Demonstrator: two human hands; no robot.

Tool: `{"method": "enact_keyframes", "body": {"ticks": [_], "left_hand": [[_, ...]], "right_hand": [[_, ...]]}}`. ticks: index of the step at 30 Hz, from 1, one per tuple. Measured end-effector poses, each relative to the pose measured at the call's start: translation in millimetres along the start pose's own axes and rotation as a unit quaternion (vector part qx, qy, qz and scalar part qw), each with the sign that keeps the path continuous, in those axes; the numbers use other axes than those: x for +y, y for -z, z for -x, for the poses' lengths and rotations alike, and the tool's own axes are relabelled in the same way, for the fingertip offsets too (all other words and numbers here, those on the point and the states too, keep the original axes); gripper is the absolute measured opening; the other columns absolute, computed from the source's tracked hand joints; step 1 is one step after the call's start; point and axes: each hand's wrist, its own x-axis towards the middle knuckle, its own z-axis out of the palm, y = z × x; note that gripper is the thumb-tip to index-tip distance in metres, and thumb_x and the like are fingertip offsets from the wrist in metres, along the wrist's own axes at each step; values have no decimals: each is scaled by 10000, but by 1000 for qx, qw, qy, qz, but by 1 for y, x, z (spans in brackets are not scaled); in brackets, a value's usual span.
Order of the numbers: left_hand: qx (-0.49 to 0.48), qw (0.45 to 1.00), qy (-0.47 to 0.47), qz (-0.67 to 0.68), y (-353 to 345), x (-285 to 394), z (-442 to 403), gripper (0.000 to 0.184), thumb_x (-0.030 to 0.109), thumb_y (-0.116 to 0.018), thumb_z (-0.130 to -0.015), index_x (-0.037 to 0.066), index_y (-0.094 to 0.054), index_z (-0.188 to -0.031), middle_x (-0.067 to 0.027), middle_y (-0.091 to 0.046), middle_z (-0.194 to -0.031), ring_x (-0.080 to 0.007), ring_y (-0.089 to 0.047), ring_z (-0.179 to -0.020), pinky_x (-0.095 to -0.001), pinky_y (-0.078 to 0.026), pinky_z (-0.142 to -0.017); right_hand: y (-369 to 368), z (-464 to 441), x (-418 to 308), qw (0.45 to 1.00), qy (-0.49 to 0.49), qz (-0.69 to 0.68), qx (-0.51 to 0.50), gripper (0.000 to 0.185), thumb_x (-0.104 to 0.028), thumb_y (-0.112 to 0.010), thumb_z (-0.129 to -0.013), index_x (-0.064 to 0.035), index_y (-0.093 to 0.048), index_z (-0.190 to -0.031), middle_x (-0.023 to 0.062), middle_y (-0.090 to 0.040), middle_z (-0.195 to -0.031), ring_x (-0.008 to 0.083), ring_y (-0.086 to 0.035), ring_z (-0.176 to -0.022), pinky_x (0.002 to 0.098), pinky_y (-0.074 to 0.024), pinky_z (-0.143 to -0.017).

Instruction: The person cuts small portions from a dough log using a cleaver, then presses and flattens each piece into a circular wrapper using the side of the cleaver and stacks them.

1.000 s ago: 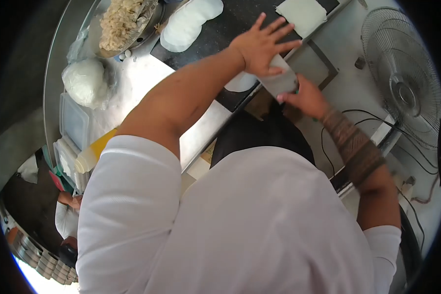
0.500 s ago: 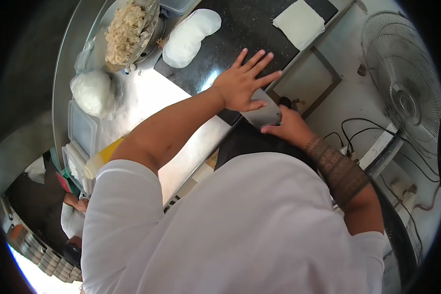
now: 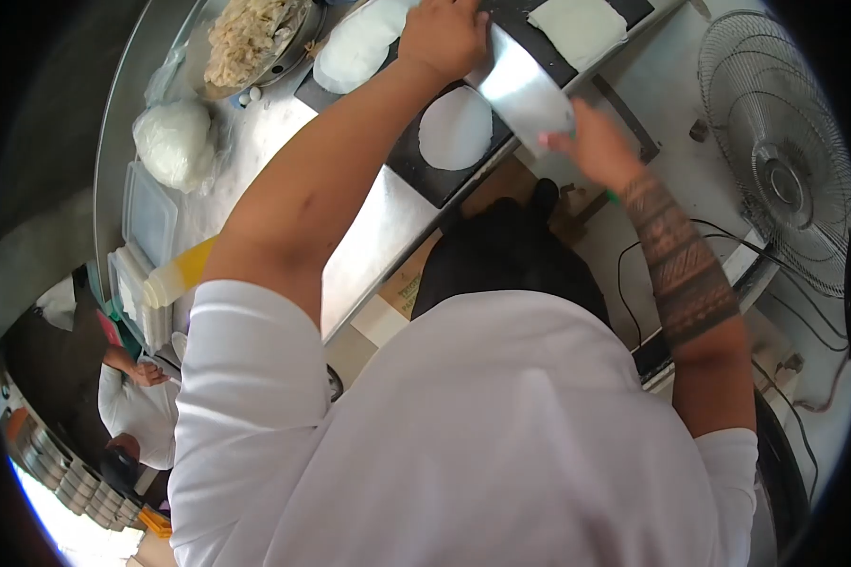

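The broad silver metal blade [image 3: 520, 90] slants across the near edge of the dark, smooth rectangular board [image 3: 408, 157], its lower end reaching past that edge, likely so it can be held clear of the surface. There the person's right hand [image 3: 603, 142], slightly blurred, pinches it between thumb and fingers. The left hand [image 3: 444, 40] is at the blade's upper end, over the board; its fingertips run out of view, so whether it grips or only rests cannot be told. A thin white dough round [image 3: 456, 128] lies flat at the board's near corner, just beside the blade, while overlapping white dough discs [image 3: 361, 47] lie farther back on it and a white square sheet [image 3: 580, 30] sits by its right edge, probably kept apart against sticking. Off the board's right side, the grey wire fan [image 3: 775, 161] stands well apart, leaving the right arm room to swing.
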Motion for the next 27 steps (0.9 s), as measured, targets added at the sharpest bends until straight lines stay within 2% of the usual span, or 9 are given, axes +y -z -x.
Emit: {"method": "enact_keyframes", "body": {"ticks": [1, 4, 7, 9, 12, 13, 16, 20, 27], "left_hand": [[4, 998, 57, 2, 2, 2, 8, 567, 557, -589, -981, 183, -671, -1399, -219, -683, -1344, -377, -664, -1245, -538, -505, -1052], [-383, 914, 133, 11, 32, 26, 47, 542, 552, -580, -997, 93, -727, -1245, -204, -750, -1088, -395, -729, -1003, -467, -559, -902], [-185, 980, 72, -33, 10, 6, 96, 413, 374, -680, -958, 43, -707, -1205, -191, -735, -1062, -318, -729, -977, -426, -571, -825], [-49, 995, 86, 26, 2, -17, 119, 326, 234, -722, -932, 36, -698, -1190, -157, -728, -1014, -247, -726, -927, -393, -575, -764], [-6, 956, 226, 189, 6, -12, 137, 321, 55, -722, -881, 37, -676, -1198, -111, -706, -980, -176, -688, -857, -347, -572, -711], [20, 936, 250, 248, -2, -18, 139, 391, 53, -736, -838, 48, -676, -1224, -102, -707, -976, -231, -693, -866, -364, -561, -796], [40, 906, 283, 312, 1, -6, 147, 357, 48, -722, -864, 49, -677, -1218, -96, -708, -981, -199, -689, -853, -354, -566, -750], [53, 915, 271, 294, 11, 14, 147, 336, 53, -712, -886, 45, -672, -1219, -86, -713, -956, -203, -689, -841, -356, -568, -752], [122, 967, 114, 191, 116, 85, 110, 366, 56, -692, -910, 28, -668, -1274, -77, -700, -1023, -169, -685, -885, -324, -561, -806]], "right_hand": [[-15, 21, 13, 999, 0, -28, -19, 595, -400, -829, -901, 63, -610, -1204, 294, -716, -1145, 436, -700, -1108, 484, -548, -948], [-15, 84, 22, 996, -17, -7, -89, 600, -378, -821, -912, 63, -595, -1252, 292, -711, -1164, 439, -692, -1128, 481, -539, -971], [13, 101, 27, 984, -52, 28, -167, 608, -366, -826, -905, 57, -594, -1275, 290, -708, -1188, 420, -694, -1144, 473, -535, -985], [31, 88, 28, 994, -45, 28, -92, 605, -357, -828, -900, 58, -605, -1280, 278, -717, -1189, 399, -705, -1128, 467, -538, -980], [31, 29, 61, 1000, -11, -12, 10, 596, -350, -822, -904, 54, -628, -1297, 255, -726, -1217, 360, -718, -1113, 453, -546, -972], [29, 13, 52, 999, -20, -42, 15, 594, -355, -823, -905, 57, -634, -1289, 256, -723, -1224, 360, -715, -1117, 449, -547, -969], [-14, -24, 18, 993, -8, -114, 13, 611, -371, -838, -894, 71, -632, -1262, 285, -704, -1244, 396, -700, -1149, 453, -548, -981], [-92, 14, -19, 998, 28, -41, -29, 602, -378, -840, -890, 79, -615, -1211, 323, -693, -1217, 464, -678, -1166, 490, -544, -997], [-61, 80, -2, 994, 15, -15, -105, 567, -370, -834, -899, 71, -625, -1188, 305, -705, -1202, 453, -690, -1133, 479, -547, -983]]}}
